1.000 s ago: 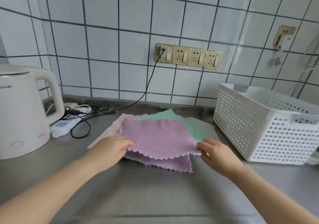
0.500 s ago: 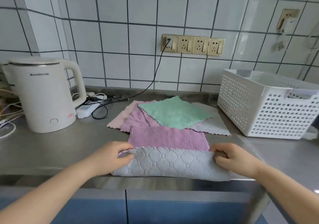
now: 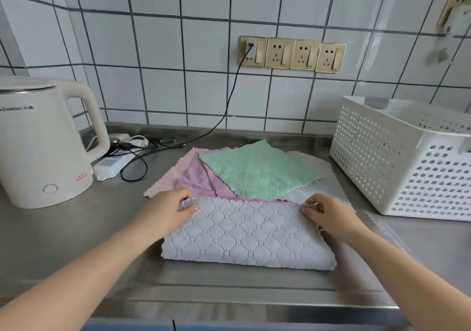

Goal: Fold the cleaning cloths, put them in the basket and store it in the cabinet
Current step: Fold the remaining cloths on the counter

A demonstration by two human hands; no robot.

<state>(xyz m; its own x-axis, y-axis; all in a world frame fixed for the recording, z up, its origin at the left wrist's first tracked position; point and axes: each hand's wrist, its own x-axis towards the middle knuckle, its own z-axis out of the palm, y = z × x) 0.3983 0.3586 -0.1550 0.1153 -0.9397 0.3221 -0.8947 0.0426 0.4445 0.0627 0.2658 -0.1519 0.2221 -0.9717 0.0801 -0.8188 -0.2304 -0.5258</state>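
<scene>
Kettle [image 3: 43,142]: white, far left of counter [image 3: 76,228].
Left hand [image 3: 165,211]: pinching grey cloth [image 3: 244,233] at far-left corner.
Grey cloth: folded, front of cloth pile [image 3: 254,170].
Right hand [image 3: 328,216]: pinching far-right corner.
Basket [image 3: 405,162]: white, far right.

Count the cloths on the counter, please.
5: grey cloth in both hands; green on top of the pile, purple, pink, pale grey beneath. More may be hidden.
</scene>
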